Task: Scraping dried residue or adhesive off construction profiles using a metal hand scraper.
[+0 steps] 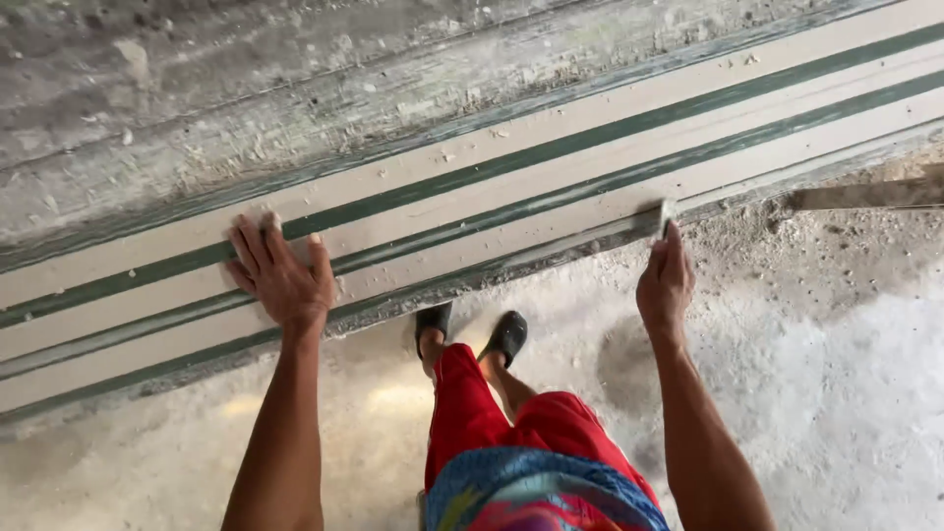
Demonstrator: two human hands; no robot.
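Observation:
A long pale wooden board [511, 187] with dark green grooves runs slantwise across the view, low over a dusty floor. My left hand [278, 275] lies flat on the board's near part, fingers spread. My right hand [665, 280] is closed around a small metal scraper [668, 216] whose blade touches the board's near edge. My legs in red shorts and black sandals [472, 334] stand just before the board.
A rough grey concrete wall or slab [246, 108] with dust and shavings lies beyond the board. The floor [836, 374] is dusty concrete. A flat wooden piece [865, 194] lies at the right, by the board's edge.

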